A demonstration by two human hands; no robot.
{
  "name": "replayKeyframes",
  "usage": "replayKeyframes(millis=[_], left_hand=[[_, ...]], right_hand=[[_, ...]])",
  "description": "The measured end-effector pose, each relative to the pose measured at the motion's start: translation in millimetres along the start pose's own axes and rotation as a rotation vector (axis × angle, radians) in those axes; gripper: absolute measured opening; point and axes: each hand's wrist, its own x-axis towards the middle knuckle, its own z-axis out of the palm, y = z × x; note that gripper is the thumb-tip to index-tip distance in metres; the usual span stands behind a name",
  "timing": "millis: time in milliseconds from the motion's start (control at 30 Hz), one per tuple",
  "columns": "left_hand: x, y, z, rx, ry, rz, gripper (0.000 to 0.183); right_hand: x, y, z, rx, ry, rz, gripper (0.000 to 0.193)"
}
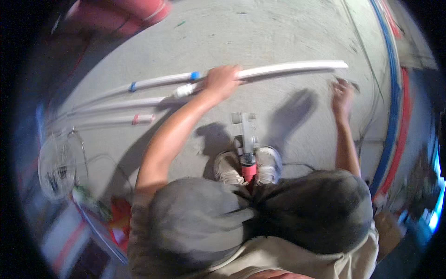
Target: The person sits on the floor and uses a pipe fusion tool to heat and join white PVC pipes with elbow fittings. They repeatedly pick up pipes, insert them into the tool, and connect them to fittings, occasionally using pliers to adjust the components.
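At twelve o'clock, over the concrete floor (260, 32), I have the left hand (222, 83) wrapped around a white plastic pipe (292, 69), just right of a white fitting (183, 90). The pipe's bare end points to two o'clock; from up here I can't tell whether it touches the floor or hangs slightly above. The right hand (342, 95), also at two, is just below that end, fingers bent and blurred. Some dark shape sits beside them, and I cannot tell whether they grip it.

What worries me most is close to the dial's centre: what looks like a pipe-fusion heater (248, 156) with a red housing, standing between the shoes (268, 165). If it is hot, a foot shifting inward could get scorched or tip it. A dark cable (299, 163) toward four o'clock could snag a heel. Gripped by one hand only, the pipe might swing and knock the blue-banded pipe (162, 80) at ten.

As for containers, a brown box (389, 230), probably cardboard, is at four o'clock, its contents hidden. The pinkish-red cylinder (125, 16) at eleven may be a bucket; I can't see inside.
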Motion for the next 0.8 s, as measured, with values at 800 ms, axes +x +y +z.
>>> replayKeyframes(millis=[800], left_hand=[[-141,-152,32,0.156,0.364,-0.296,0.04]], right_hand=[[-28,-251,-101,1.455,-1.253,-0.556,0.053]])
